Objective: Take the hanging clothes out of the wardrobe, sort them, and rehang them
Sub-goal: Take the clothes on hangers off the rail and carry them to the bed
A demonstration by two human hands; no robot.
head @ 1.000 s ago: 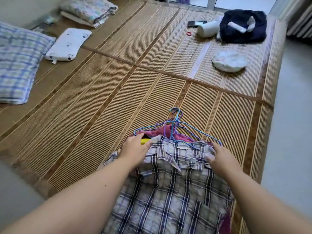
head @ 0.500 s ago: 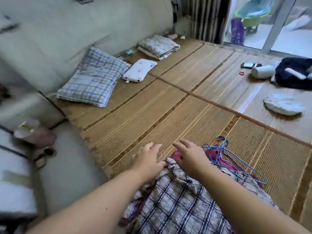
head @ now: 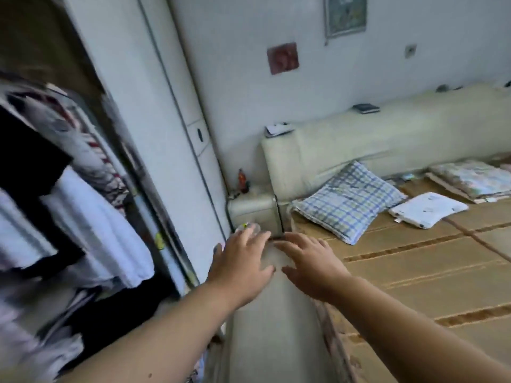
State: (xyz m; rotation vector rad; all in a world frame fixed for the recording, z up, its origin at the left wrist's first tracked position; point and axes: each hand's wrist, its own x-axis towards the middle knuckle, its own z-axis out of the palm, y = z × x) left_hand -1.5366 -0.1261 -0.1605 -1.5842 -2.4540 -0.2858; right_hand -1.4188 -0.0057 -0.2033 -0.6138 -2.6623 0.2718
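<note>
Both hands empty. Left hand [head: 240, 268] and right hand [head: 312, 268] are side by side, palms down, fingers spread flat, gripping nothing, over the pale strip of floor [head: 276, 341] between wardrobe and bed.

The tall white sliding-door wardrobe [head: 143, 106] at left is open. Inside it hang clothes, motion-blurred: a white towel-like garment [head: 102, 239], a black garment [head: 25, 167] and a red-and-white striped garment [head: 83, 150]. There's a small yellow sticker [head: 159, 240] on the door edge, text not legible.

The cream padded nightstand [head: 254, 210] in the corner carries a small red bottle [head: 242, 181], label too small to read. On the wall are a framed picture [head: 345, 15] and a red square sticker [head: 282, 58], both too blurred to read.

The bed's woven straw mat [head: 414, 272] holds a blue checked pillow [head: 348, 203], a flat white pillow [head: 428, 210] and a folded floral quilt [head: 475, 181]. A dark book [head: 366, 108] lies on top of the cream headboard [head: 387, 139].
</note>
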